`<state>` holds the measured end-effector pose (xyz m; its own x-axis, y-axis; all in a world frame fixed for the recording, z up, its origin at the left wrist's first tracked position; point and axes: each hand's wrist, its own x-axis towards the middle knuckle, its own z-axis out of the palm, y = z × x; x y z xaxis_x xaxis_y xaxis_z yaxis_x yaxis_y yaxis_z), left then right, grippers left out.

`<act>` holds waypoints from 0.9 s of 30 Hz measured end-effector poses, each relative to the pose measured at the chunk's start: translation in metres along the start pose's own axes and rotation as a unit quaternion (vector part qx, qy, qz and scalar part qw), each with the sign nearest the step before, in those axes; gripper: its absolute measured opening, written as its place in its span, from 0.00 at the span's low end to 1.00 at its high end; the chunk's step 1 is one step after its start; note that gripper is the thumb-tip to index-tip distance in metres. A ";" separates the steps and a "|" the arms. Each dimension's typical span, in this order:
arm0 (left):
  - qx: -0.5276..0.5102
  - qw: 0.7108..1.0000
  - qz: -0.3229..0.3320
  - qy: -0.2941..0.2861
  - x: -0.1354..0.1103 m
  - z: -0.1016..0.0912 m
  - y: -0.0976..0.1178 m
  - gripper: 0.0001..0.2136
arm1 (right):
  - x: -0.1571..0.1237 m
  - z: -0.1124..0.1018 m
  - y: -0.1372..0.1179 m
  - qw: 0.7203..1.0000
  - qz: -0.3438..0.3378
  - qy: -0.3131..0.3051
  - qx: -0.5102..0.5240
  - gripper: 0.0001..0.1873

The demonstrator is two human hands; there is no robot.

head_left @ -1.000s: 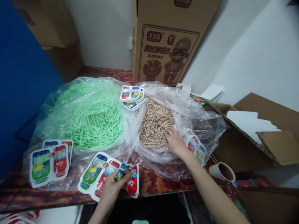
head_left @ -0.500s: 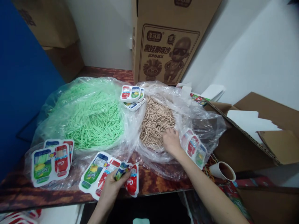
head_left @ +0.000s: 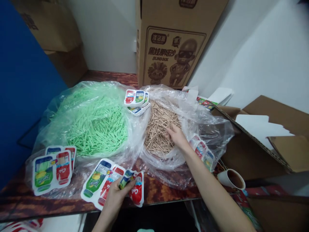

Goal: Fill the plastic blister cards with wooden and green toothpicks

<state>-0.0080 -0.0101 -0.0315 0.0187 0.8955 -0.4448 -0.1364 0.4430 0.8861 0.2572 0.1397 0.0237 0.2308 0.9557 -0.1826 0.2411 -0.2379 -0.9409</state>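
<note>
My left hand (head_left: pixel 116 195) is closed on a shaped plastic packet (head_left: pixel 137 190) printed with green, blue and red cola and Sprite bottles, whose upper flap is folded over between thumb and fingers. Beneath that hand, at the table's front edge, lies a similar flat packet (head_left: pixel 98 178). My right hand (head_left: pixel 177 137) is at the right side of a heap of thin brown sticks (head_left: pixel 159 122) in a clear plastic bag. Its fingers are curled and pinching at the sticks; how many they hold is hidden.
Left of the brown heap lies a bag of green sticks (head_left: pixel 101 125). More printed packets lie at front left (head_left: pixel 51 170), between the bags (head_left: pixel 135 98) and at right (head_left: pixel 202 151). A paper cup (head_left: pixel 230 178) of brown liquid stands beside an open carton (head_left: pixel 251 151). A tall box (head_left: pixel 173 51) stands behind.
My right hand has moved slightly up within the brown sticks, and its fingertips now show. My left hand keeps its hold on the packet, almost unmoved.
</note>
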 end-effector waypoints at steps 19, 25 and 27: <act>-0.039 0.999 -0.029 0.001 -0.006 0.004 0.006 0.14 | 0.000 -0.014 -0.017 0.929 0.066 -0.183 0.315 0.05; -0.048 0.997 -0.056 -0.008 -0.008 -0.002 0.005 0.15 | -0.025 -0.001 0.005 0.906 0.107 -0.266 0.311 0.11; -0.053 0.996 -0.067 -0.017 -0.008 -0.003 0.007 0.15 | -0.034 0.001 0.010 0.906 0.107 -0.271 0.309 0.12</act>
<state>-0.0123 -0.0138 -0.0223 0.0769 0.8305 -0.5517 -0.2342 0.5529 0.7997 0.2507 0.1054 0.0195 -0.3260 0.8840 -0.3351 -0.3663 -0.4449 -0.8173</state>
